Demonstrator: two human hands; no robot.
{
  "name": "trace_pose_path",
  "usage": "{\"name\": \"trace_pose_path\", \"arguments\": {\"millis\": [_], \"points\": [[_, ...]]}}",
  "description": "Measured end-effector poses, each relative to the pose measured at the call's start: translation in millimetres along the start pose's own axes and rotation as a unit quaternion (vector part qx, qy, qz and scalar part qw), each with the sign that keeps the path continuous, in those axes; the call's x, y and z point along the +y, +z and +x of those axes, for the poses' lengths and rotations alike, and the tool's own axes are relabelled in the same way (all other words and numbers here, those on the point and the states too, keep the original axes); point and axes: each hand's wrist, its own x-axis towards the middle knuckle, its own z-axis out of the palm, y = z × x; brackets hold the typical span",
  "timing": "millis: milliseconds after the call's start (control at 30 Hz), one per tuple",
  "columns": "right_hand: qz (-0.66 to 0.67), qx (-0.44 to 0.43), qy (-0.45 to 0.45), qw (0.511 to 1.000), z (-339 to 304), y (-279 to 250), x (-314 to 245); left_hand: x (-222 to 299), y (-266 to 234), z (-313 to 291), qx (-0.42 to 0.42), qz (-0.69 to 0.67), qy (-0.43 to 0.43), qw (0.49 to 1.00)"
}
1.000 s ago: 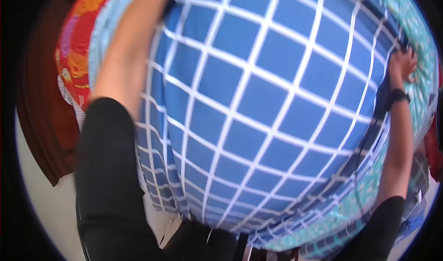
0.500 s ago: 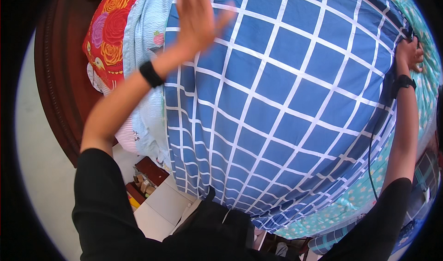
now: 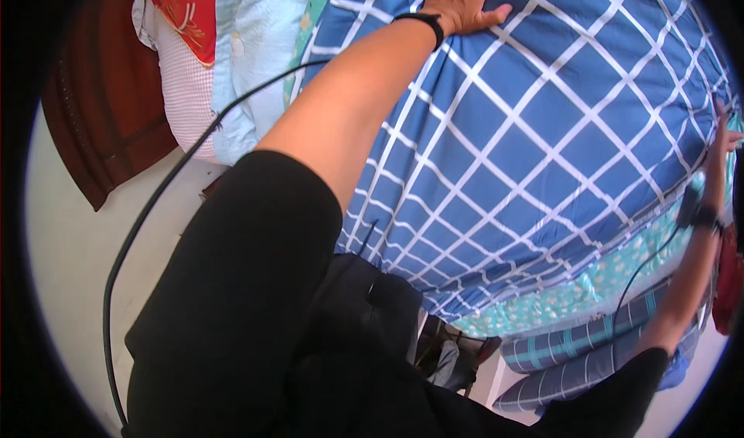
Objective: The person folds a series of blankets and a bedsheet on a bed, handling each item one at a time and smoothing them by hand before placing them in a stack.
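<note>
A blue bed cover (image 3: 535, 140) with a white grid pattern spreads over the bed, with folds fanning out from under my left hand (image 3: 463, 3). That hand lies flat on the cover near the top of the view, fingers spread and thumb out. At the far right, my right hand (image 3: 727, 134) is at the cover's edge, where the cloth bunches up to it. Its fingers look closed on the fabric, though they are small and partly blurred. Under the cover's edge shows a teal flowered sheet (image 3: 535, 314).
To the left are a light blue quilt (image 3: 260, 51), red patterned bedding (image 3: 182, 8) and a dark wooden bed end (image 3: 108, 120). A black cable (image 3: 147, 206) loops past my left arm. Dark plaid bundles (image 3: 573, 345) lie beyond the bed's lower right edge.
My left hand has come down flat onto the cover, further right than before. My right hand has shifted outward and lower in view, and the grid now runs diagonally. The view has turned.
</note>
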Motion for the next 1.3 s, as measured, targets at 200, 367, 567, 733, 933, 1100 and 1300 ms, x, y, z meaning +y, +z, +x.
{"name": "trace_pose_path", "arguments": {"millis": [200,367,567,733,933,1100,1300], "points": [[0.096,-0.365,0.101,0.921,-282.5,-162.1,-300.9,4.2,-4.5,-10.9,-0.018,0.048,-0.014,0.999],[0.225,-0.213,0.033,0.950,-305.4,-118.4,-273.3,11.3,17.5,-1.0,0.061,0.042,0.020,0.997],[0.304,-0.175,-0.026,0.936,-313.8,-49.9,-226.6,41.8,-12.9,-15.9,-0.001,0.132,-0.020,0.991],[0.128,-0.163,0.071,0.976,-319.4,-103.7,-286.7,18.7,-60.3,-76.2,-0.267,0.186,0.009,0.946],[0.073,-0.056,0.048,0.995,-477.2,-148.9,-321.2,30.4,-151.7,-335.7,-0.186,0.061,0.093,0.976],[0.036,-0.270,0.153,0.950,-724.7,-214.7,-375.2,42.2,-244.8,-541.0,-0.298,0.029,-0.067,0.952],[0.259,-0.181,0.535,0.783,-871.7,-225.6,-412.4,24.7,-259.4,-680.5,-0.135,-0.137,-0.471,0.861]]}}
